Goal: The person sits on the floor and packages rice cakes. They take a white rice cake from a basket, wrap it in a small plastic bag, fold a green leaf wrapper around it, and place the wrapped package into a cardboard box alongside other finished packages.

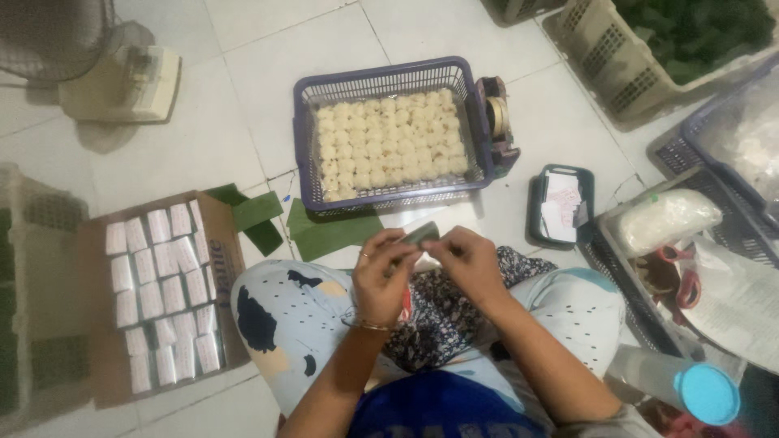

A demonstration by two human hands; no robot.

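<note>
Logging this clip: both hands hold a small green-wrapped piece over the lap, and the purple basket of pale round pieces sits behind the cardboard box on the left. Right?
Not quite. The purple basket sits straight ahead of the hands, left hand and right hand, beside the tape dispenser, not behind the cardboard box. The head view shows it. The green-wrapped piece is right.

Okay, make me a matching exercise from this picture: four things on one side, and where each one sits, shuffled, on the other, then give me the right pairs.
Things:
1. purple basket of pale round pieces
2. cardboard box of white wrapped packets
3. tape dispenser
4. small green wrapped piece

Places:
A. held between the left hand and the right hand
B. against the basket's right side
C. on the floor to the person's left
D. on the tiles straight ahead of the person's knees

Pairs: 1-D, 2-C, 3-B, 4-A
</note>
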